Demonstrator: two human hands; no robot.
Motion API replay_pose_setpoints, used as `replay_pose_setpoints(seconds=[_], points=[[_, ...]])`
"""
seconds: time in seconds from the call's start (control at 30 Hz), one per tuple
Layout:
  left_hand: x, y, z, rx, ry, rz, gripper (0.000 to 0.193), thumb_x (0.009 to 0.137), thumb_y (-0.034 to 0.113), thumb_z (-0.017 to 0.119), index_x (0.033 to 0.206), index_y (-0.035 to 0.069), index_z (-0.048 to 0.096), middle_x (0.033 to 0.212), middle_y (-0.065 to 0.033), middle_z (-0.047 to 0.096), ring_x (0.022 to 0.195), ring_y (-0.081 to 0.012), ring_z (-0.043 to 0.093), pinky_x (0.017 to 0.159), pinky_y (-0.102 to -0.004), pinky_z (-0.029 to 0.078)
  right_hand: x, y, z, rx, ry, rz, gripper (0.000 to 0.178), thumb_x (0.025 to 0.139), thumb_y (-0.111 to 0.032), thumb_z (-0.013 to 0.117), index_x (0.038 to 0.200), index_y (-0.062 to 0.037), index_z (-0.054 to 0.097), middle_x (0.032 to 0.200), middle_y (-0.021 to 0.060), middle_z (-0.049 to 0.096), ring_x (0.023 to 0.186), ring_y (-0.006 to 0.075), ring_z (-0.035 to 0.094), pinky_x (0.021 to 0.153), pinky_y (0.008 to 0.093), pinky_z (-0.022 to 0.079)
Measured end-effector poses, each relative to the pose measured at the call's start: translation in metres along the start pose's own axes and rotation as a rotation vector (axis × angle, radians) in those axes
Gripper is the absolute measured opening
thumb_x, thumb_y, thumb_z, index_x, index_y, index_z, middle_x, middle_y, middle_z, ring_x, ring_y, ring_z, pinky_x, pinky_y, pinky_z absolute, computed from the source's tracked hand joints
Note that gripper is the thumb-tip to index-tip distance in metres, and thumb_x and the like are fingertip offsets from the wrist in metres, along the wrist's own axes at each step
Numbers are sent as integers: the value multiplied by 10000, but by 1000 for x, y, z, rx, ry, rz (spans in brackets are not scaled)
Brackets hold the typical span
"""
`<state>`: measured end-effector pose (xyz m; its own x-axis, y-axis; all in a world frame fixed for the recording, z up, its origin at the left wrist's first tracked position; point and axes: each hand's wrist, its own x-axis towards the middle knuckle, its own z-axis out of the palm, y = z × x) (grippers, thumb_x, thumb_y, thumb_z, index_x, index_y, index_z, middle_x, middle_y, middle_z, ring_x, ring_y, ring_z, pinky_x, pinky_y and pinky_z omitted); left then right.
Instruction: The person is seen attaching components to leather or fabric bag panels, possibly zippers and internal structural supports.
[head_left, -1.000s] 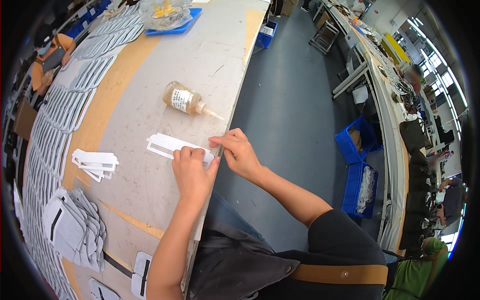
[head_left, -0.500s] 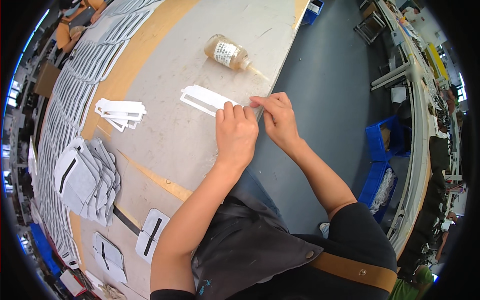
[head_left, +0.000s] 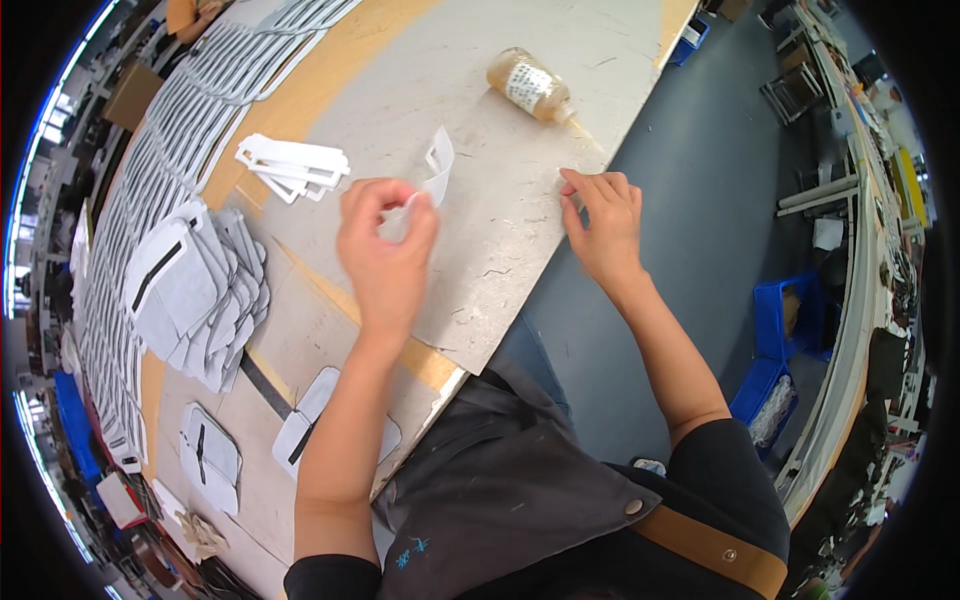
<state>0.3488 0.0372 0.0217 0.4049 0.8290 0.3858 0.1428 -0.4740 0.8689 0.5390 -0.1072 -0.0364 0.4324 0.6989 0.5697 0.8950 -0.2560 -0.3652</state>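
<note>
Just changed: white slotted strip (head_left: 440, 185) off the desk (head_left: 480, 270), no longer flat near its edge as a moment ago. Now upper middle of the frame, raised, turned on edge, looking bent or curled. Pinched by the lower end between thumb and index of the left hand (head_left: 378, 262), left of centre; grip narrow, holding the strip, remaining fingers curled in. Some blur on that hand; exact contact hard to make out.

Right hand (head_left: 608, 225) right of centre, at the desk edge. Was close beside the left hand, now well apart. Thumb and index a little spread, nothing visible between: grip narrow, seemingly without load.

Meaning, as a judgement: likely a break from two-handed handling at the edge, with the strip apparently under left-hand control alone.

Also on the desk: fanned pile of white frames (head_left: 320, 160), upper left, near the raised strip but apart from it. Stack of grey pieces (head_left: 195, 280) farther left, dark bar on the top one. Bottle (head_left: 530, 85) with thin nozzle, upper middle, on its side, clear of both hands. Shifted in frame, but probably just from camera turn.
</note>
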Motion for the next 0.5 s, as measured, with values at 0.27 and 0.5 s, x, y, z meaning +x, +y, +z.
replay_pose_setpoints(seconds=[0.27, 0.5], points=[[-53, 16, -130, -339, 133, -192, 106, 890, 36, 666, 897, 33, 561, 953, -12, 509, 840, -99, 437, 779, -225, 355, 25, -60, -1, 336, -104, 99, 469, 805, -41, 696, 1258, -105, 594, 1199, 126, 557, 1112, 276, 517, 959, 376, 399], [-107, 10, -191, -510, 254, -349, 106, 905, 63, 664, 889, 39, 562, 967, -14, 516, 877, -93, 447, 814, -225, 350, 16, -162, 25, 1441, -808, 616, 311, 949, -135, 623, 1239, -28, 592, 1196, 61, 627, 1098, 144, 542, 953, 290, 418]])
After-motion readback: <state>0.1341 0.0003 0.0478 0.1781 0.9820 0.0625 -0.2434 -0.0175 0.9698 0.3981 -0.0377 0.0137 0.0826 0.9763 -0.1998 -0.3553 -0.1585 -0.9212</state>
